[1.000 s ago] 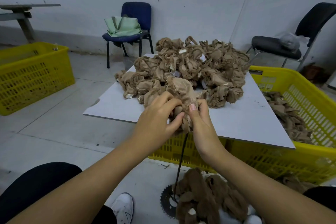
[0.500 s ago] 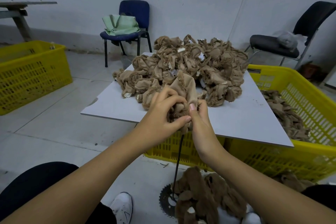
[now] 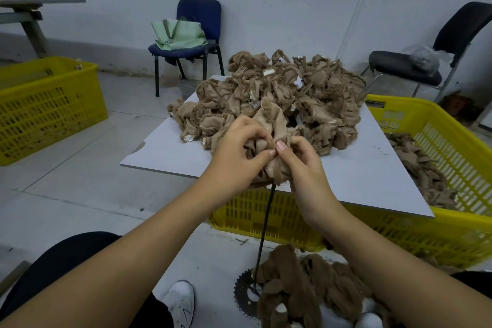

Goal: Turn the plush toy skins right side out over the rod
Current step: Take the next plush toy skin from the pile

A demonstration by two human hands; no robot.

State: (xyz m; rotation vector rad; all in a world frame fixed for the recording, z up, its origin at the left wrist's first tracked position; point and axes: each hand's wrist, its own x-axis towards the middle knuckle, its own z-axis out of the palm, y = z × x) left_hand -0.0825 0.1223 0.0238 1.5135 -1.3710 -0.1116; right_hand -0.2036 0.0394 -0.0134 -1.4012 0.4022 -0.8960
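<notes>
A white bench (image 3: pixel 367 176) lies across a yellow crate (image 3: pixel 399 231) and carries a large heap of inside-out tan skins (image 3: pixel 287 93). In front of its near edge, you hold one plush toy skin (image 3: pixel 269 138) bunched on top of a thin dark rod (image 3: pixel 266 224). The rod stands almost upright, its long axis vertical, its top hidden inside the fabric. Your left hand (image 3: pixel 237 157) curls around the skin's left side; your right hand (image 3: pixel 300 160) pinches a fold beside it, thumbs nearly touching. To do this well, draw the fabric evenly downward around the rod, keeping the tip centred inside the skin.
</notes>
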